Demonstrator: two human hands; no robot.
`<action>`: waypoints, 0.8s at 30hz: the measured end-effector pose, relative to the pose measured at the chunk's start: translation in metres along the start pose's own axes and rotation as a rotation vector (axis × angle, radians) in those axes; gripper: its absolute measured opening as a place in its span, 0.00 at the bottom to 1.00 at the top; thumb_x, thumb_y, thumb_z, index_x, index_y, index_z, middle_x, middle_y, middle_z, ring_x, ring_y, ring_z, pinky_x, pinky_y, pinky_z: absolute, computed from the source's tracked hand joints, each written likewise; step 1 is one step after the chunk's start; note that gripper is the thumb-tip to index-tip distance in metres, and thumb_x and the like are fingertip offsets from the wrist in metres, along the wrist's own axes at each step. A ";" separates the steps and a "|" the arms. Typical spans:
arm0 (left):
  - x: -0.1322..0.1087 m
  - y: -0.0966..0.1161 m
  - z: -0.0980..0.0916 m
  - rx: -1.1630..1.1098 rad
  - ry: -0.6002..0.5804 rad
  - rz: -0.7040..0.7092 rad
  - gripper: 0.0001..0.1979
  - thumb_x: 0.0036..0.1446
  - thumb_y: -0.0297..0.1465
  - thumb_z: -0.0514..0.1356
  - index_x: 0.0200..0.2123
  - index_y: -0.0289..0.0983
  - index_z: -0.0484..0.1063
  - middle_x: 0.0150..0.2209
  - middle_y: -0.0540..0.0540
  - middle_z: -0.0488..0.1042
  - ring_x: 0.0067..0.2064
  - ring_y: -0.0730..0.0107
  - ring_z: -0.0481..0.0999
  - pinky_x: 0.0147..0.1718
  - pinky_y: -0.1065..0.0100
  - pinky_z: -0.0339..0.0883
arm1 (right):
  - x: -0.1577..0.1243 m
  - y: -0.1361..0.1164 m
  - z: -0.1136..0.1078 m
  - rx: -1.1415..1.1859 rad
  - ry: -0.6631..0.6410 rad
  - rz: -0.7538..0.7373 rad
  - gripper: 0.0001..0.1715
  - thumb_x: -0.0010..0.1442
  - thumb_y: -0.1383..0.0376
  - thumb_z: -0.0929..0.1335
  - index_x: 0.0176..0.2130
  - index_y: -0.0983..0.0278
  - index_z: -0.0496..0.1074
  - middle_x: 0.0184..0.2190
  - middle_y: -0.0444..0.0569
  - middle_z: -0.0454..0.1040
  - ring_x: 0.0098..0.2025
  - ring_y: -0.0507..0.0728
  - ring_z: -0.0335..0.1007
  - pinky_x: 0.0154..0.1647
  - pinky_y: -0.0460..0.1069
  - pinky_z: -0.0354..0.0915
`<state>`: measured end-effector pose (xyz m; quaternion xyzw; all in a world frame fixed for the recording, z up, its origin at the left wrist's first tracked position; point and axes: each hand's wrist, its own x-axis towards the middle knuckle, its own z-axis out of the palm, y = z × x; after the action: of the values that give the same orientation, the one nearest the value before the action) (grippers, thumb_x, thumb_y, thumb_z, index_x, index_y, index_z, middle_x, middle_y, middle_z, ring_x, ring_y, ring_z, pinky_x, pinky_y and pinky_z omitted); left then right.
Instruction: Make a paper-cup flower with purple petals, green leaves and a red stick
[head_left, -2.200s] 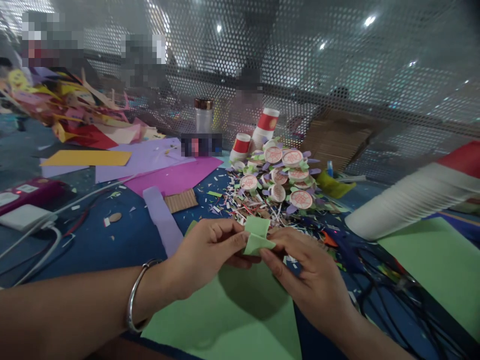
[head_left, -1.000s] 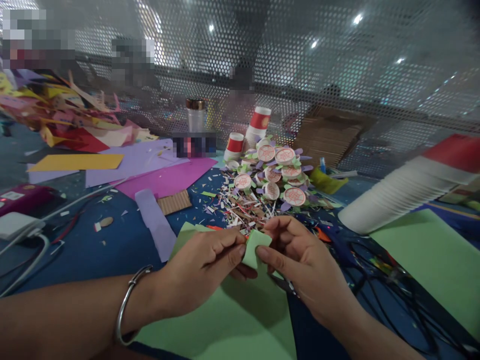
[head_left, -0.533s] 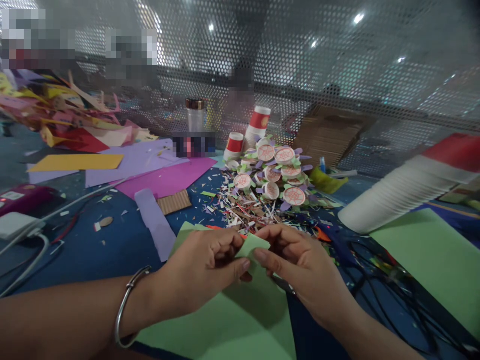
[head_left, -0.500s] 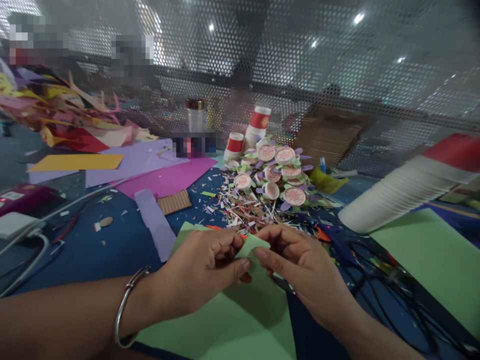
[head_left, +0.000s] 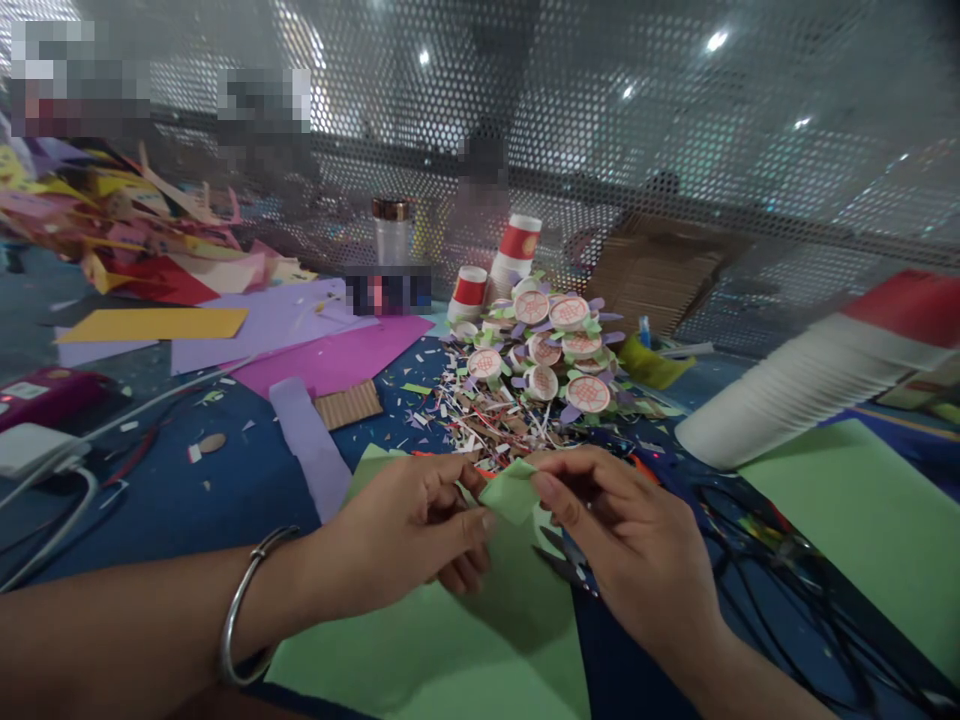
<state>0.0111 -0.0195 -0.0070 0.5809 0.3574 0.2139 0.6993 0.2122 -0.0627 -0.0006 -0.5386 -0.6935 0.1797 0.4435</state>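
Note:
Between my hands is a small folded piece of green paper (head_left: 511, 494). My left hand (head_left: 416, 530) pinches its left edge between thumb and fingers. The thumb and forefinger of my right hand (head_left: 626, 545) grip its upper right corner. Dark scissor blades (head_left: 564, 562) show under my right palm; the handles are hidden, and I cannot tell whether that hand also holds them. Below my hands lies a large green paper sheet (head_left: 450, 650). Just beyond are paper scraps (head_left: 502, 435) and a pile of small round pieces with red printed patterns (head_left: 589, 393), with green and purple paper tabs.
A long stack of paper cups (head_left: 810, 375) leans at the right beside another green sheet (head_left: 862, 520) and black cables (head_left: 795, 610). Purple strip (head_left: 311, 450), cardboard piece (head_left: 349, 405) and coloured papers lie left. A white cable (head_left: 157, 405) crosses there. Perforated metal panel (head_left: 570, 100) stands behind.
My right hand has moved slightly right and up along the green piece, and its top corner now looks folded over. More of the scissor blades shows. My left hand stays nearly in place.

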 end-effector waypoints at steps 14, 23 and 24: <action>-0.001 0.010 -0.005 -0.499 0.085 -0.071 0.18 0.46 0.30 0.75 0.40 0.34 0.75 0.30 0.49 0.78 0.30 0.77 0.76 0.30 0.77 0.69 | -0.008 -0.001 0.004 -0.231 -0.161 -0.693 0.12 0.62 0.79 0.68 0.45 0.69 0.73 0.37 0.53 0.78 0.39 0.56 0.72 0.44 0.50 0.70; 0.000 0.000 -0.002 -0.337 0.105 0.130 0.14 0.51 0.35 0.72 0.37 0.32 0.80 0.31 0.48 0.80 0.31 0.79 0.77 0.33 0.78 0.71 | -0.004 -0.005 0.012 -0.098 -0.052 -0.348 0.05 0.63 0.72 0.69 0.39 0.63 0.75 0.33 0.44 0.78 0.36 0.49 0.75 0.39 0.42 0.69; 0.000 0.001 -0.002 -0.323 0.101 0.135 0.14 0.51 0.35 0.72 0.38 0.32 0.80 0.32 0.48 0.80 0.32 0.78 0.77 0.33 0.77 0.71 | -0.005 -0.005 0.012 -0.100 -0.043 -0.329 0.05 0.63 0.71 0.69 0.39 0.63 0.75 0.33 0.44 0.78 0.35 0.49 0.75 0.38 0.42 0.69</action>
<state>0.0096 -0.0184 -0.0060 0.4720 0.3134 0.3439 0.7488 0.1993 -0.0660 -0.0053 -0.4355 -0.7896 0.0814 0.4245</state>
